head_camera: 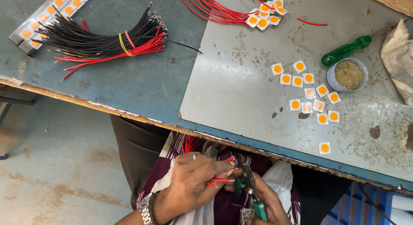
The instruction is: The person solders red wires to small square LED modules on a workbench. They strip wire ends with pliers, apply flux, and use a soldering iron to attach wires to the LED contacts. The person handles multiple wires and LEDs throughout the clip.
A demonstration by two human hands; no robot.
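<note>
Wire (220, 180) pinched in left fingers (223, 169), apparently touching cutters (248, 186).

One head cam only, worn by the person, looking steeply down and fwd over the near edge of the counter (142, 87), so no 2nd view overlaps it. Counter fills the upper approx. two thirds, running at a slant from upper left to lower right; the floor (56, 164) shows below at left. The hands (215, 186) sit close to the lens at bottom centre, below the counter edge, w/ wrists cut off by the frame.
</note>
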